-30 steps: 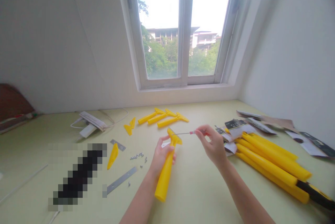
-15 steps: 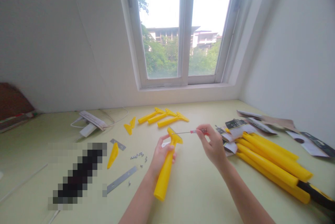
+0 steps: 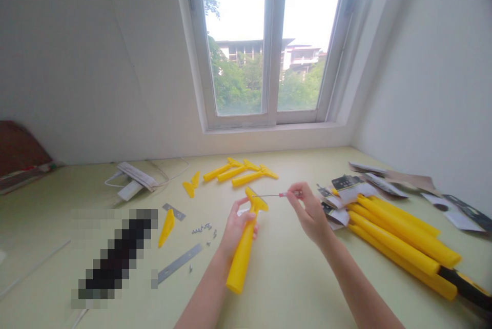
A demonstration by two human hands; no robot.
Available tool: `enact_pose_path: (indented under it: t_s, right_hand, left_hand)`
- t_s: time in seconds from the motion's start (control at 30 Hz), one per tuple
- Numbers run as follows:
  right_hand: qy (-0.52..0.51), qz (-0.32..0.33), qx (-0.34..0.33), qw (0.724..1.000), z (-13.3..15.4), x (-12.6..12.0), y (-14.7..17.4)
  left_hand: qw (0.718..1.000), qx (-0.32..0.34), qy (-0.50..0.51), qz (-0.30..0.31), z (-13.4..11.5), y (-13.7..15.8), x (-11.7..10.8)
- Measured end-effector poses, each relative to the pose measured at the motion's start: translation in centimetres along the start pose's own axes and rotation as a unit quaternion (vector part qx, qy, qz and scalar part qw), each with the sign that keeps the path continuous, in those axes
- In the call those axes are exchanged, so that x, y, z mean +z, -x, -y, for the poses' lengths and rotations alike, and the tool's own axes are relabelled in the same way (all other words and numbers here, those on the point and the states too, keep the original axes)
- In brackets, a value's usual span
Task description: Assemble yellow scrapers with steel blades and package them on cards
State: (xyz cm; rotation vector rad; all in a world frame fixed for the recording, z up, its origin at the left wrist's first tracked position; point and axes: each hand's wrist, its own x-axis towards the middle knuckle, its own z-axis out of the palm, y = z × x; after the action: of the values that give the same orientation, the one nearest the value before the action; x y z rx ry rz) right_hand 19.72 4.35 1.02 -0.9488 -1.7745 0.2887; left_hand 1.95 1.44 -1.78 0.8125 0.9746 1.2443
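My left hand (image 3: 235, 226) is wrapped round the neck of a yellow scraper (image 3: 242, 257), its wide head tilted up and its thick handle toward me. In my right hand (image 3: 309, 213) is a screwdriver (image 3: 271, 195) with a reddish handle, pinched between thumb and fingers. The screwdriver's thin shaft lies level, and its tip meets the scraper's head. Left of my left hand lie small screws (image 3: 202, 228), a long metal blade (image 3: 180, 263), a shorter metal blade (image 3: 175, 211) and a yellow cover piece (image 3: 166, 228).
Three yellow scrapers (image 3: 246, 172) lie at the back beside two small yellow pieces (image 3: 190, 185). On the right are several long yellow handles (image 3: 403, 231) with card packaging (image 3: 348, 188). A power strip (image 3: 136, 176) with cables sits back left. A pixelated dark object (image 3: 117, 257) is at left.
Both hands, the scraper and the screwdriver hold nearly the same place. The whole view has shifted very slightly.
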Motion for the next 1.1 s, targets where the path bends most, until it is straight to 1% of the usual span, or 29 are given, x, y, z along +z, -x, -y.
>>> enact_pose_path:
  t_s: [0.13, 0.23, 0.33, 0.4, 0.53, 0.67, 0.77, 0.9, 0.97, 1.1]
  right_hand:
    - [0.037, -0.026, 0.011, 0.999, -0.33, -0.06, 0.07]
    - [0.072, -0.009, 0.018, 0.997, -0.29, -0.03, 0.29]
    - [0.048, 0.021, 0.03, 0.998, -0.06, 0.05, 0.41]
    - [0.019, 0.028, 0.028, 0.999, 0.03, 0.1, 0.36]
    - [-0.007, 0.012, 0.013, 1.0, -0.24, 0.16, 0.13]
    - [0.039, -0.012, 0.027, 0.999, -0.6, 0.14, 0.17]
    - [0.071, 0.006, 0.026, 0.997, -0.4, 0.1, 0.31]
    - [0.022, 0.043, 0.02, 0.999, 0.13, 0.07, 0.33]
    - [-0.004, 0.048, 0.013, 0.999, 0.2, 0.08, 0.25]
    - [-0.015, 0.014, 0.017, 1.0, 0.03, 0.14, 0.12]
  left_hand:
    - [1.0, 0.0, -0.001, 0.0, 0.01, 0.01, 0.03]
    - [1.0, 0.001, -0.005, 0.0, -0.01, 0.01, 0.02]
    - [1.0, 0.0, 0.004, -0.007, -0.03, 0.01, -0.01]
    - [1.0, -0.002, 0.01, -0.007, -0.03, 0.01, -0.04]
    - [1.0, -0.011, 0.011, -0.002, 0.0, 0.0, -0.07]
    - [1.0, -0.013, 0.013, -0.004, 0.02, -0.03, -0.09]
    - [1.0, -0.011, 0.014, -0.002, 0.04, -0.07, -0.12]
    - [1.0, -0.002, 0.019, -0.003, 0.05, -0.12, -0.2]
    - [1.0, 0.0, 0.02, -0.005, 0.06, -0.13, -0.21]
    - [1.0, 0.0, 0.015, 0.007, 0.12, -0.12, -0.16]
